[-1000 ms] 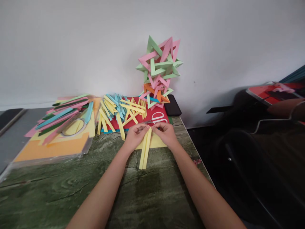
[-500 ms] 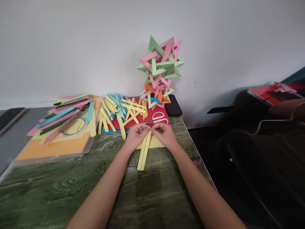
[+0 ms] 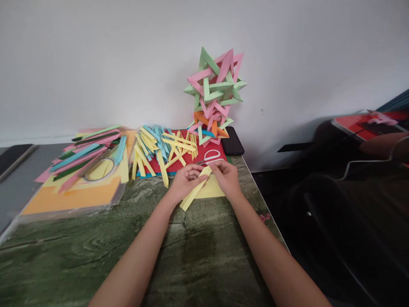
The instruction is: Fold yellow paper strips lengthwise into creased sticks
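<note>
A folded yellow paper strip point(image 3: 193, 195) slants from lower left to upper right between my hands. My left hand point(image 3: 185, 181) grips it with the thumb on top and the fingers curled behind. At the strip's upper end, my right hand point(image 3: 226, 177) pinches the tip between thumb and forefinger. Beneath the hands lies a flat yellow sheet point(image 3: 211, 188). Scissors with white handles point(image 3: 213, 155) rest on a red sheet point(image 3: 204, 150) just beyond my fingers.
Folded yellow strips point(image 3: 162, 168) and blue strips point(image 3: 161, 143) lie behind my left hand. Farther left are coloured strips point(image 3: 81, 155) and a tape roll point(image 3: 100, 169) on orange paper point(image 3: 73, 197). Paper star models point(image 3: 217, 85) and a phone point(image 3: 232, 141) stand at the back.
The yellow strip has turned, its lower end swinging left and up. My right hand has shifted slightly right, and my left thumb now lies across the strip.
</note>
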